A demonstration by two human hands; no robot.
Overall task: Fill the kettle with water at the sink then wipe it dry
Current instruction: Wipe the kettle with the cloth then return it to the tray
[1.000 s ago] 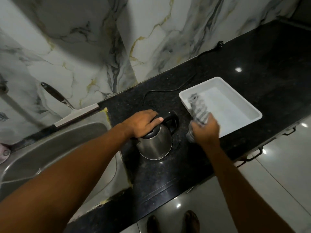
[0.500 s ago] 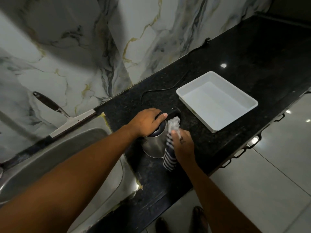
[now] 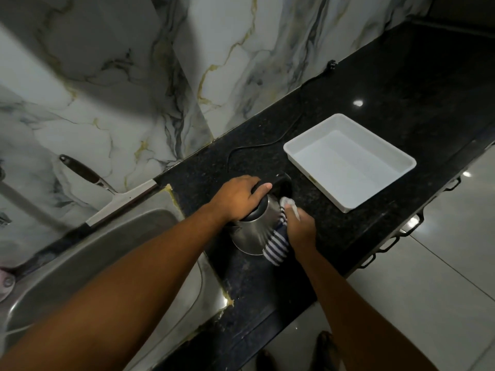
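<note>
A steel kettle point(image 3: 254, 231) with a black lid and handle stands on the black granite counter point(image 3: 348, 103), just right of the sink point(image 3: 80, 263). My left hand point(image 3: 238, 199) lies flat over the lid and presses it down. A striped cloth point(image 3: 276, 246), dark blue and white, is in my right hand point(image 3: 300, 228), which holds it against the kettle's right side. Most of the lid is hidden under my left hand.
A white plastic tray point(image 3: 385, 183) sits on the counter right of the kettle. A black power cord point(image 3: 267, 141) runs along the marble wall. A squeegee point(image 3: 117, 199) leans behind the sink. The counter's front edge and tiled floor lie below.
My right hand has carried the striped cloth from the tray's edge to the kettle's right side and slid it lower along the steel. My left hand has stayed on the lid.
</note>
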